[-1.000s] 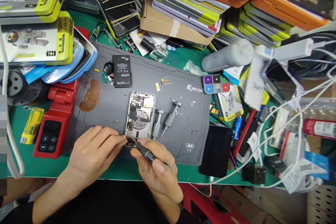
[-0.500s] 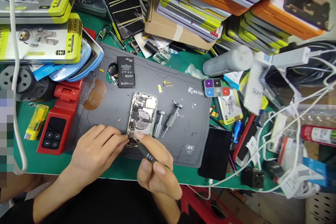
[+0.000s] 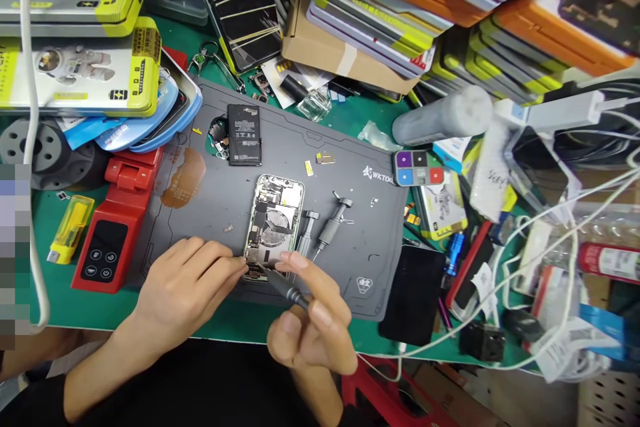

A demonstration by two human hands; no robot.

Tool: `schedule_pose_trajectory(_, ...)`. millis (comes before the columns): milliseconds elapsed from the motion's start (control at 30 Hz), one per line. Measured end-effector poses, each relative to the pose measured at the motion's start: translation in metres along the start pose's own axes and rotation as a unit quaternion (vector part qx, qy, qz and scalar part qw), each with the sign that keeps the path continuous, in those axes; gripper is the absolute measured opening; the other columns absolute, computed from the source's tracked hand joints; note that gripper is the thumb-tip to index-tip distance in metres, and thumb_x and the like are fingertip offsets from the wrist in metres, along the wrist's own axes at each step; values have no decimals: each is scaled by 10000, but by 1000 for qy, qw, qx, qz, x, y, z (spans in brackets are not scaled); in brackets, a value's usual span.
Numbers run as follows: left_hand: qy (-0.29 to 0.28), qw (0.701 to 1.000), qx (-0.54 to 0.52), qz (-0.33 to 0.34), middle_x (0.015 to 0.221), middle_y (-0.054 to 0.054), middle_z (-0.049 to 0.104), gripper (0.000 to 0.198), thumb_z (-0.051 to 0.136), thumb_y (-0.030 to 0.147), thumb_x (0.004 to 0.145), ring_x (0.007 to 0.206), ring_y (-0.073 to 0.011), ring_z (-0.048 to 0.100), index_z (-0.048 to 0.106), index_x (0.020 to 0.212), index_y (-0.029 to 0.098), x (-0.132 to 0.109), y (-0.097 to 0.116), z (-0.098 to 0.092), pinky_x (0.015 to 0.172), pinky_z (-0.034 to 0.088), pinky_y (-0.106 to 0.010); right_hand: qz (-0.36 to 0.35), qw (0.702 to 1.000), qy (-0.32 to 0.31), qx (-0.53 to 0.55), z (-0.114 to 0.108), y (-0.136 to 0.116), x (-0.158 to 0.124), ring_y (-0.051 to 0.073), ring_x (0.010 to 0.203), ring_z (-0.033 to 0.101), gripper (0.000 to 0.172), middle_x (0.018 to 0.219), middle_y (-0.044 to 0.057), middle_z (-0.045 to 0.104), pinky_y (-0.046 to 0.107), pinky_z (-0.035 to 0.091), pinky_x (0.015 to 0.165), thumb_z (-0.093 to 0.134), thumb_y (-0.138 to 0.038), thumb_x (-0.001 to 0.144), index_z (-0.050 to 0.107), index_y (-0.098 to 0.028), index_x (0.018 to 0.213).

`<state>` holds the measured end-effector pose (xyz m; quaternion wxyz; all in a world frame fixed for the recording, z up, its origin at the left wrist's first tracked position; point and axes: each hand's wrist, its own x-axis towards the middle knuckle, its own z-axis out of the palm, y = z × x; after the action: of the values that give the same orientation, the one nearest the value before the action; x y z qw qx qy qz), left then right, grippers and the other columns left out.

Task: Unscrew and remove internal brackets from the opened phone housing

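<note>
An opened smartphone (image 3: 274, 227), its inner boards and round coil bare, lies on the grey work mat (image 3: 220, 200). My left hand (image 3: 187, 283) has its fingers pressed together at the phone's lower left corner. A dark slim screwdriver (image 3: 286, 288) is pinched in my right hand (image 3: 315, 320), its tip at the phone's lower end. The right index finger is raised and stretched over the phone's lower right side. Two grey screwdrivers, a shorter one (image 3: 307, 235) and a longer one (image 3: 332, 230), lie right of the phone. A loose black battery (image 3: 245, 135) lies above it.
Small metal parts (image 3: 325, 158) are scattered on the mat. A red device with a touch panel (image 3: 107, 240) and a yellow lighter-like item (image 3: 71, 229) stand left. To the right lie a black phone (image 3: 413, 293) and tangled white cables (image 3: 567, 240). Stacked boxes (image 3: 370, 27) fill the back.
My right hand has shifted slightly right and down, and its index finger has lifted and straightened off the screwdriver. My left hand stays at the phone's corner. The whole view has shifted a little.
</note>
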<state>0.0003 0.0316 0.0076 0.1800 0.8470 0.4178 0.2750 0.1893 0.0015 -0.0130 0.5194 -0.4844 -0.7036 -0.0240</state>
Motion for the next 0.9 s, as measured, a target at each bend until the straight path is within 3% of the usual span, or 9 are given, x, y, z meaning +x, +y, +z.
schedule_pose_trajectory(133,14,1000,8,-7,1009,-15,759,202,759,91,988,827,-172,605,712,1168,169,0,3,-2,736,466,-358,38,999,-14,5,-3,0,1,185,911,759,574,1160,98,714,311,704,703,686,-97,1091,411,-182,1588)
schedule_pose_trajectory(433,21,1000,17,-5,1057,-10,775,169,767,121,993,842,-171,624,733,1150,175,8,4,-1,751,486,-351,68,994,-15,90,-9,-2,3,163,924,781,560,1143,95,763,280,718,709,660,-69,1108,419,-185,1600)
schedule_pose_trajectory(633,6,998,69,11,1075,-22,771,176,756,115,994,840,-194,629,714,1159,160,4,12,0,739,479,-376,118,988,28,98,-10,1,0,156,885,769,559,1148,85,739,281,719,694,619,-20,1097,423,-200,1588)
schedule_pose_trajectory(767,-4,994,108,-26,1117,-39,754,260,721,42,986,880,-196,637,701,1227,138,0,28,-2,793,506,-363,125,986,39,99,-12,2,-3,152,829,760,589,1144,86,739,282,709,661,591,20,1070,423,-197,1591)
schedule_pose_trajectory(900,-23,993,87,-81,1036,-21,713,87,662,123,1055,887,-185,664,673,1134,157,6,35,1,769,509,-343,89,992,46,74,-13,-1,-3,145,829,747,559,1121,70,748,254,685,630,588,-13,1091,434,-206,1592)
